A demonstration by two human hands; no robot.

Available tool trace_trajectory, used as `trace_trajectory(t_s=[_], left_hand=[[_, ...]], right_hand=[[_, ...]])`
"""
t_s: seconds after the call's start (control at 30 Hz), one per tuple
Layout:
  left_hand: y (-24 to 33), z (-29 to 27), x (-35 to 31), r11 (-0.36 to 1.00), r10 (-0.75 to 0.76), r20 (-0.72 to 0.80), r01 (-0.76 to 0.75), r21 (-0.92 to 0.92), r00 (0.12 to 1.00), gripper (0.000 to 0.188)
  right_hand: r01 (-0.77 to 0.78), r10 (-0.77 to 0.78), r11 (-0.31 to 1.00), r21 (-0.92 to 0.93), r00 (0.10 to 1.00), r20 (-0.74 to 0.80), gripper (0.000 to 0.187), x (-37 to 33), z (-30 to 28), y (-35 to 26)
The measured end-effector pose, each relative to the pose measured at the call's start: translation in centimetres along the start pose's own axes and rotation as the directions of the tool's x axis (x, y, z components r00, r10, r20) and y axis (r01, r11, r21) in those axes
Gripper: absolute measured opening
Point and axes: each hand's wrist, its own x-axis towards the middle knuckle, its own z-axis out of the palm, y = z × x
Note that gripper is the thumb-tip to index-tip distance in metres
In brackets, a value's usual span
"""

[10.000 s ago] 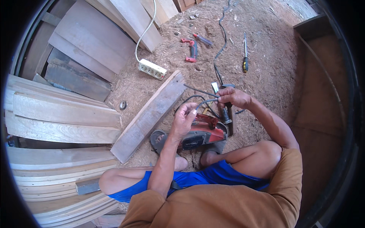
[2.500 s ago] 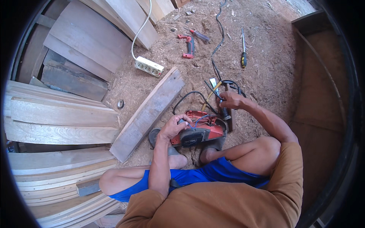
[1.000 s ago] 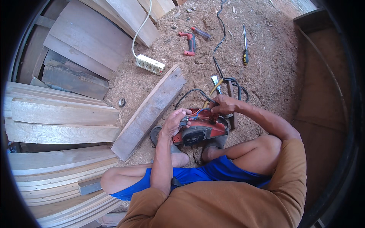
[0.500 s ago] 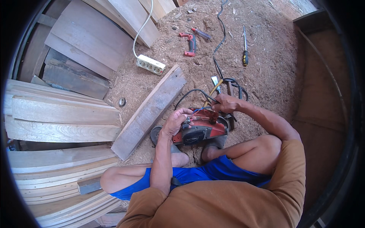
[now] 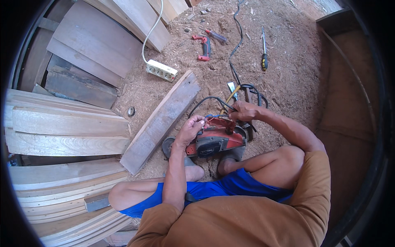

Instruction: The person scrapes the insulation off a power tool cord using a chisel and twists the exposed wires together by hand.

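A red and black electric planer (image 5: 212,146) rests between my feet, its top open and thin blue and reddish wires (image 5: 214,116) showing. My left hand (image 5: 190,130) is closed at the planer's left end, with thumb and finger pinching the thin wires; a small dark part under the fingers is mostly hidden. My right hand (image 5: 243,112) is closed on the black power cord (image 5: 214,97), above the planer's right end. Just beyond the right hand lie a chisel (image 5: 232,89) with a wide metal blade and a yellow handle-like strip (image 5: 228,99).
A loose red and black handle cover (image 5: 203,48), a small screwdriver (image 5: 216,35) and a long yellow-black screwdriver (image 5: 264,57) lie on sawdust. A thick plank (image 5: 162,121), a white power strip (image 5: 161,70) and a tape roll (image 5: 131,111) are left. Stacked boards (image 5: 70,123) line the left side.
My left hand has shifted slightly, its fingertips drawing together on the wires; the small metal part seen in them before is now mostly hidden. The right hand stays nearly in place.
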Motion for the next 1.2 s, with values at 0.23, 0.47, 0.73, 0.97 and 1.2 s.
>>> trace_trajectory(t_s=[0.23,0.47,0.73,0.97,1.2], left_hand=[[-0.50,0.01,0.41,1.000,0.020,-0.081,-0.018,0.015,0.996,0.019],[-0.03,-0.09,0.23,1.000,-0.008,-0.088,0.007,-0.016,0.996,0.019],[0.13,0.33,0.36,0.998,0.023,-0.116,-0.031,-0.061,0.993,0.016],[-0.22,-0.03,0.40,0.997,0.014,-0.117,-0.022,-0.073,0.993,0.020],[-0.39,-0.15,0.43,0.996,0.026,-0.114,-0.036,-0.086,0.993,0.019]], right_hand=[[0.061,-0.060,0.998,0.022,0.998,-0.034,0.020,0.22,0.27,0.44],[-0.001,0.001,0.999,0.054,1.000,-0.004,0.022,0.13,0.07,0.20],[0.003,-0.003,0.999,0.051,1.000,-0.001,0.022,0.28,0.03,0.55],[0.017,-0.017,0.999,0.048,1.000,0.001,0.022,0.18,0.01,0.41],[0.022,-0.023,0.999,0.031,1.000,0.011,0.019,-0.03,-0.11,0.27]])
